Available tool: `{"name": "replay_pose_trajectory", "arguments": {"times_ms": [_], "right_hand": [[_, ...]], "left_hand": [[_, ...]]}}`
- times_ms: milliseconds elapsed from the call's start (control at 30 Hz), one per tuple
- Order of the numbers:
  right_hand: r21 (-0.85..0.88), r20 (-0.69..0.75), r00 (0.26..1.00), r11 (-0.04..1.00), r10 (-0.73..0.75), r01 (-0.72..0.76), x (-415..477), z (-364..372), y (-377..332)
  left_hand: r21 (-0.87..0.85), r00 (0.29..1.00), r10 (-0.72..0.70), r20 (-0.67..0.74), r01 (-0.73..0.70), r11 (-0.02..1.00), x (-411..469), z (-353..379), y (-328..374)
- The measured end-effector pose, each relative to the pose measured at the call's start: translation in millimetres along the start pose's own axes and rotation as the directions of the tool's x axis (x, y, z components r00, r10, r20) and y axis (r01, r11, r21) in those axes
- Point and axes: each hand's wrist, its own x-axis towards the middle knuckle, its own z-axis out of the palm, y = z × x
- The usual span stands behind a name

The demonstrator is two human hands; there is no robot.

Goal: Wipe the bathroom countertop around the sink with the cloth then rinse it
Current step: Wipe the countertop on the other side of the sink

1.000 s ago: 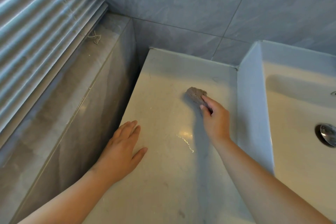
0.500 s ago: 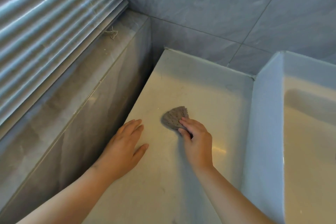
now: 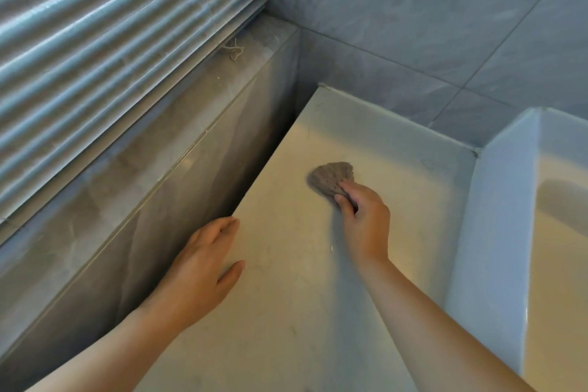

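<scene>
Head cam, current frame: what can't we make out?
All in the head view:
1. Sink: cut off by the right edge; drain and tap not in view.
2. Cloth: its near part is hidden under the right hand.
3. Countertop: front cut off by the bottom edge; the patch under the flat left hand is hidden.
4. Tangle on the window ledge: too small to identify.
</scene>
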Motion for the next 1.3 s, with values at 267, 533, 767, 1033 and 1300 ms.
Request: {"name": "replay_pose_trajectory", "arguments": {"times_ms": [267,533,767,1033,1300], "right_hand": [[0.03,0.052,0.996,0.997,-0.07,0.069,-52.4,18.8,-18.3],[0.146,-0.041,0.995,0.986,0.091,-0.084,-13.1,3.2,-37.3],[-0.087,0.005,0.999,0.995,0.04,-0.04,46.4,22.5,-31.6],[-0.055,0.086,0.993,0.995,-0.082,0.087,15.2,51.9,-38.0],[-0.011,0.167,0.973,0.986,-0.161,0.165,-28.0,56.7,-48.0]], "left_hand": [[-0.168,0.979,-0.201,-0.038,0.192,0.967,3.8,-2.4,3.5],[-0.169,0.963,-0.248,0.108,0.264,0.95,-0.4,-3.5,-3.2],[-0.185,0.961,-0.245,0.128,0.266,0.946,3.1,-8.2,-2.5],[-0.238,0.954,-0.262,0.149,0.292,0.927,1.0,-11.1,-6.0],[-0.353,0.904,-0.4,0.148,0.427,0.833,-19.5,-5.4,-20.6]]}}
